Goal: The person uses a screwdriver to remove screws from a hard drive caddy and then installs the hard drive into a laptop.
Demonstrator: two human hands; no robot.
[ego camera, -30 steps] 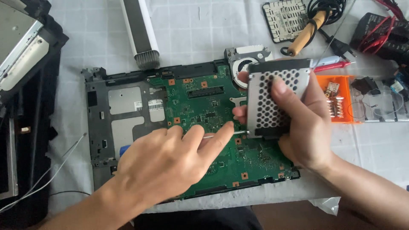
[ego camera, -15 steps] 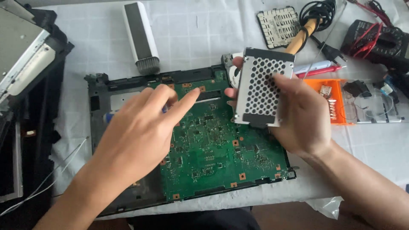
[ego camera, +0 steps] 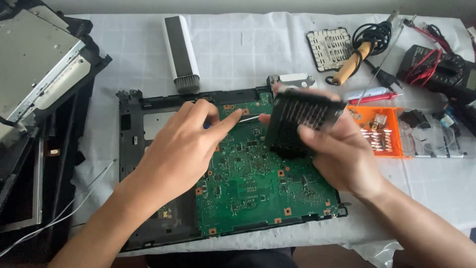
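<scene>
A green circuit board (ego camera: 248, 188) lies in a black laptop base (ego camera: 131, 149) on a white cloth. My left hand (ego camera: 183, 144) rests over the board's upper left and pinches a thin screwdriver (ego camera: 249, 118). The screwdriver's metal tip points right, toward my right hand. My right hand (ego camera: 342, 159) holds a perforated metal drive caddy (ego camera: 297, 124) tilted above the board's upper right, its dark side toward me. The caddy's lower edge is close to the board; I cannot tell whether they touch.
A white and grey brush (ego camera: 181, 52) lies behind the base. At the back right are another perforated plate (ego camera: 328, 48), a yellow-handled soldering iron (ego camera: 352, 62) and a multimeter (ego camera: 436, 67). An orange screw tray (ego camera: 382, 134) sits right of the board. Dismantled laptop parts (ego camera: 34, 79) fill the left side.
My left hand moved from the board's middle up to its top edge with the screwdriver. My right hand tipped the caddy over, so its pale face turned away.
</scene>
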